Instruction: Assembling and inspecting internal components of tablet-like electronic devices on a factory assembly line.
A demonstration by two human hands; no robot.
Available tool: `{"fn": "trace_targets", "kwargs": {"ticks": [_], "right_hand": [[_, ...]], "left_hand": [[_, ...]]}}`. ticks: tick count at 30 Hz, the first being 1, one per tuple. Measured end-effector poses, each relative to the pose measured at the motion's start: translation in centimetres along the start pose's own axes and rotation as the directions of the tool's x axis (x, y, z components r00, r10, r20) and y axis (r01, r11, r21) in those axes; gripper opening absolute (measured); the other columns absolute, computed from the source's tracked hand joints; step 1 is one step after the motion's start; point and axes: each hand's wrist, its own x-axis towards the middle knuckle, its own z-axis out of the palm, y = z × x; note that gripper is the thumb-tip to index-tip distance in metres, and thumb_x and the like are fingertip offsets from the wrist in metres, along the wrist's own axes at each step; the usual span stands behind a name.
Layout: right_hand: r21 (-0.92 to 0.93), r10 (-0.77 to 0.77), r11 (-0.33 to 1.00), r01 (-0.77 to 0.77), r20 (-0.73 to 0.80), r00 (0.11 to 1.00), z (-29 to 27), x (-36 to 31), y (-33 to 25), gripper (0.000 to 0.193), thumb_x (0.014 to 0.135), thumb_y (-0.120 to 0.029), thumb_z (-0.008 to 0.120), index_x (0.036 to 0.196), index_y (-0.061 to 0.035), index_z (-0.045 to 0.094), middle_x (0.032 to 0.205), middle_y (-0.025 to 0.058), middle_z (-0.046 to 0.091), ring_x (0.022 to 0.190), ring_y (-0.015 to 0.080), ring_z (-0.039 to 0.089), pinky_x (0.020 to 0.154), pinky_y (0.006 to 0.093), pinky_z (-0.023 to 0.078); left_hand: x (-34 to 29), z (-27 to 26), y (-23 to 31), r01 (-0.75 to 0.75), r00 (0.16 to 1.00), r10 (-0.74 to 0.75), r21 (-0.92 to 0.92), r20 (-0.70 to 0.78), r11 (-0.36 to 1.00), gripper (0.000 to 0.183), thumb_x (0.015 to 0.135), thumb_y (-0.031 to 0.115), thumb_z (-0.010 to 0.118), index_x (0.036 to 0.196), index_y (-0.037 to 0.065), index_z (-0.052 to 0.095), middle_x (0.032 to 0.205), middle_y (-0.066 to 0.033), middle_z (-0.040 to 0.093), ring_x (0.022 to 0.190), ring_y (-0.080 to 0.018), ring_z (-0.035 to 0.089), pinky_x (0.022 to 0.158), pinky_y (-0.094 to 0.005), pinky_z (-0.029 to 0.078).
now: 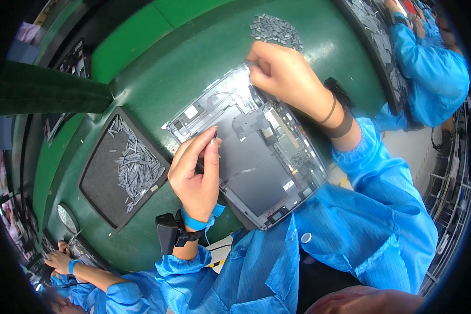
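Observation:
An opened flat electronic device (pixel 254 186), grey-framed with a dark inner panel and a circuit board (pixel 282 141) along its right side, lies tilted in front of me at the bench edge. Over its left side, my left hand (pixel 196 170) pinches a small dark piece (pixel 215 134) between thumb and fingertips. My right hand (pixel 285 70) is closed at the device's far corner, with the fingertips against the frame. Whatever those fingers may hold is hidden.
Left of the device, a black tray (pixel 100 175) carries many small grey strips (pixel 136 165). A heap of small grey pieces (pixel 275 30) sits on the far green bench (pixel 193 47). Co-workers in blue are at far right (pixel 429 73) and lower left (pixel 120 295). A green post (pixel 52 94) stands at left.

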Motion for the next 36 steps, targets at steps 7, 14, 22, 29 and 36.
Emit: {"fn": "trace_targets", "kwargs": {"ticks": [7, 14, 22, 29, 36], "right_hand": [[0.069, 0.041, 0.997, -0.042, 0.022, 0.999, 0.0, 0.2, 0.1, 0.017, 0.074, -0.008, 0.061, 0.088, 0.0011, 0.058, 0.067, 0.0155, 0.060, 0.065, 0.0312, 0.062, 0.060, 0.0394, 0.049], [0.053, 0.056, 0.997, -0.060, 0.076, 0.996, -0.4, 0.2, 0.4, 0.019, 0.076, -0.012, 0.061, 0.091, 0.0001, 0.060, 0.065, 0.0156, 0.060, 0.061, 0.0323, 0.061, 0.058, 0.0399, 0.049], [0.499, -0.215, 0.844, 0.197, -0.022, 0.976, -2.6, -2.5, -3.9, 0.013, 0.079, -0.007, 0.071, 0.091, -0.0043, 0.070, 0.075, 0.0038, 0.060, 0.056, 0.0084, 0.053, 0.049, 0.0239, 0.042], [0.486, -0.216, 0.851, 0.197, -0.017, 0.976, -2.8, -2.9, -4.2, 0.009, 0.078, -0.006, 0.069, 0.088, -0.0048, 0.069, 0.075, 0.0045, 0.061, 0.057, 0.0117, 0.054, 0.050, 0.0258, 0.043], [0.558, -0.146, 0.827, 0.073, 0.088, 0.985, -3.1, -3.3, -4.2, 0.010, 0.081, -0.006, 0.069, 0.091, -0.0033, 0.069, 0.078, 0.0037, 0.063, 0.062, 0.0086, 0.056, 0.054, 0.0242, 0.044]], "left_hand": [[0.1, 0.0, 0.0, 0.006, 0.999, -0.007, -0.009, -0.038, 1.000, 0.021, 0.087, 0.000, 0.063, 0.108, 0.000, 0.068, 0.091, -0.0106, 0.068, 0.075, -0.0136, 0.063, 0.069, -0.0246, 0.050], [0.4, 0.0, 0.7, 0.091, 0.996, -0.090, -0.171, 0.016, 0.981, 0.032, 0.091, 0.000, 0.059, 0.123, -0.006, 0.055, 0.097, -0.0139, 0.066, 0.086, -0.0152, 0.064, 0.070, -0.0246, 0.053], [1.2, 0.8, 2.8, -0.175, 0.981, 0.177, 0.027, -0.078, 0.984, 0.045, 0.082, -0.005, 0.067, 0.125, -0.001, 0.053, 0.085, -0.0092, 0.069, 0.074, -0.0138, 0.065, 0.070, -0.0256, 0.052], [1.6, 1.4, 4.5, -0.278, 0.960, 0.279, 0.233, 0.029, 0.932, 0.047, 0.080, -0.006, 0.069, 0.124, -0.001, 0.054, 0.081, -0.0070, 0.069, 0.077, -0.0101, 0.063, 0.077, -0.0248, 0.050], [2.1, 2.6, 4.1, -0.367, 0.924, 0.381, 0.216, -0.026, 0.905, 0.051, 0.074, -0.010, 0.071, 0.122, 0.001, 0.058, 0.076, -0.0070, 0.066, 0.066, -0.0148, 0.062, 0.064, -0.0264, 0.051]]}}
